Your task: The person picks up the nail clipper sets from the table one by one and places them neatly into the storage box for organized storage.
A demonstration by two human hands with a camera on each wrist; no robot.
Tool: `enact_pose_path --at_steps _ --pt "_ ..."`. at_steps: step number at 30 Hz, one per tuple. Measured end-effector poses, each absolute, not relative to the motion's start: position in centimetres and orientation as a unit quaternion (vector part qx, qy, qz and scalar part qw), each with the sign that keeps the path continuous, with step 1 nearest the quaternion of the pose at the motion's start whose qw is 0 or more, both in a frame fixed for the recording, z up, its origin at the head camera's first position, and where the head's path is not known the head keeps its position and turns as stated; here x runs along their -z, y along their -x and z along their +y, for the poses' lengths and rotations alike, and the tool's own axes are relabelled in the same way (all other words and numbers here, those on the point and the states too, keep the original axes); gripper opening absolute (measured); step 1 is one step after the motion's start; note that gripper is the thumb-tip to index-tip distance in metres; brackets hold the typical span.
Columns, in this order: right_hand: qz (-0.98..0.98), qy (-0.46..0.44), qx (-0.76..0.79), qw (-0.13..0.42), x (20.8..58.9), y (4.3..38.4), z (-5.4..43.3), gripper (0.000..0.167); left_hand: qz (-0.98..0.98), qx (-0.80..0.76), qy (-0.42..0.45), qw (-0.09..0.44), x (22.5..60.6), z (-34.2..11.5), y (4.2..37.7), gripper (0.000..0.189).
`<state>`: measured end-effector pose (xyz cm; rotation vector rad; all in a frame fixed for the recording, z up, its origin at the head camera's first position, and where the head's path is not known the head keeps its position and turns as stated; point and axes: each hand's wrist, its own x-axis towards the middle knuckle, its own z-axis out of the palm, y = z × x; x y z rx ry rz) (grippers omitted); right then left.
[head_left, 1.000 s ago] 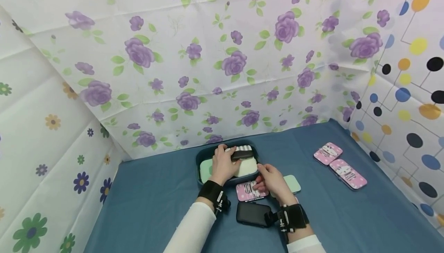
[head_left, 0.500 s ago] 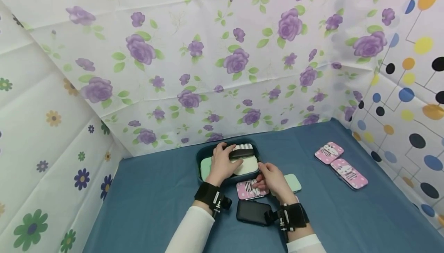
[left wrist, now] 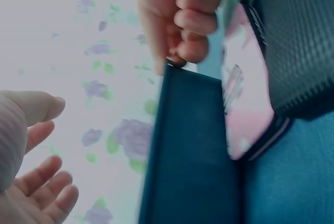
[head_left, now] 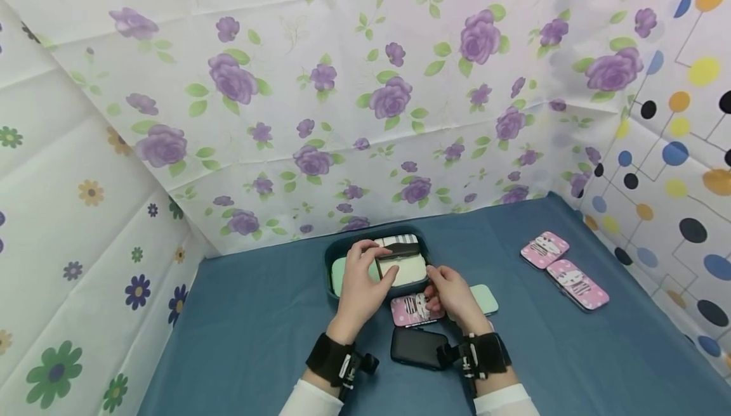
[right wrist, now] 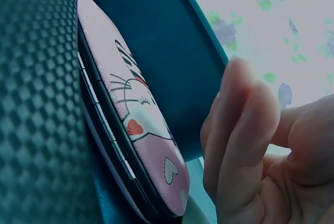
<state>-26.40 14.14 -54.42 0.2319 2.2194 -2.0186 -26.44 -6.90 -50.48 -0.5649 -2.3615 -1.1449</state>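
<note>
A dark blue bin point(head_left: 328, 273) stands against the back wall with several flat cases in it. Inside are a mint case point(head_left: 338, 271), a cream case point(head_left: 411, 271) and, behind it, a striped case point(head_left: 400, 240) with a dark side. My left hand point(head_left: 363, 289) hovers over the bin's near side, fingers apart and holding nothing. At the near right corner my right hand point(head_left: 454, 295) pinches the bin's rim, its other fingers curled, as the left wrist view also shows. Just before the bin lies a pink cartoon case point(head_left: 407, 310), seen close in the right wrist view.
A black textured case point(head_left: 419, 347) lies nearer me than the pink one. Partly behind my right hand is another mint case point(head_left: 485, 300). Two pink cases, one farther point(head_left: 544, 250) and one nearer point(head_left: 578, 285), lie at the right. Flowered sheets point(head_left: 308, 99) hang around the blue cloth point(head_left: 240, 340).
My left hand has let go of the striped case and drawn back toward me. The striped case stays in the bin. My right hand keeps its hold on the rim.
</note>
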Motion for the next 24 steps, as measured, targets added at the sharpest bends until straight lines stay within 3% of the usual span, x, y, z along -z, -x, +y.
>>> enact_pose_path --at_steps 9,24 --pt "0.740 -0.074 0.666 0.063 54.4 26.4 14.2 0.036 -0.839 0.432 0.258 0.209 50.1 -8.0 24.5 0.012" --pt "0.745 -0.069 0.661 0.063 54.3 26.4 14.2 0.037 -0.861 0.363 0.349 0.074 51.2 -7.8 21.1 0.015"
